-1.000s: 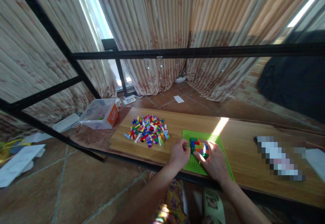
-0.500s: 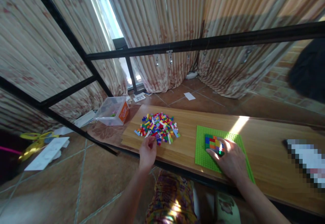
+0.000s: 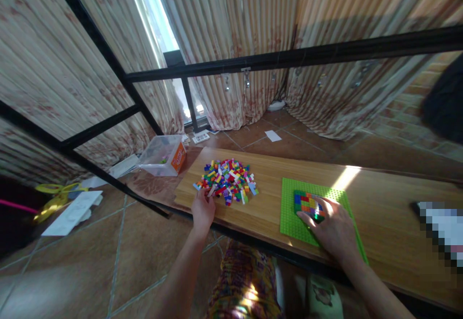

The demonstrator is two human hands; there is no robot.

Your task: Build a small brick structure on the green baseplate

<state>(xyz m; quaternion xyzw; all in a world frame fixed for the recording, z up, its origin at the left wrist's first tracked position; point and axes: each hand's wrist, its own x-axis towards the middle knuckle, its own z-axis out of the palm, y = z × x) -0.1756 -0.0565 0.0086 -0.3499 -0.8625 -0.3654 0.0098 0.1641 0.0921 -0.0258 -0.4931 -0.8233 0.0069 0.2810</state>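
Note:
A heap of small multicoloured toy bricks (image 3: 231,179) lies on the left part of the wooden tabletop. My left hand (image 3: 203,209) is at the heap's near left edge, fingertips pinched together among the bricks; what they hold is too small to make out. Farther right lies a green baseplate (image 3: 289,222) bearing a low build of coloured bricks (image 3: 304,202). My right hand (image 3: 333,225) rests over this build's right side, with thumb and fingers around it and covering part of it.
A clear plastic box (image 3: 159,157) with an orange label stands beyond the wooden tabletop's (image 3: 265,203) left end. A pixelated flat object (image 3: 443,229) lies at the right. Black metal bars (image 3: 224,68) run beyond the table, before patterned curtains (image 3: 235,20).
My left hand has moved left along the near edge of the brick heap. My right hand stays on the brick build. The whole view has shifted slightly.

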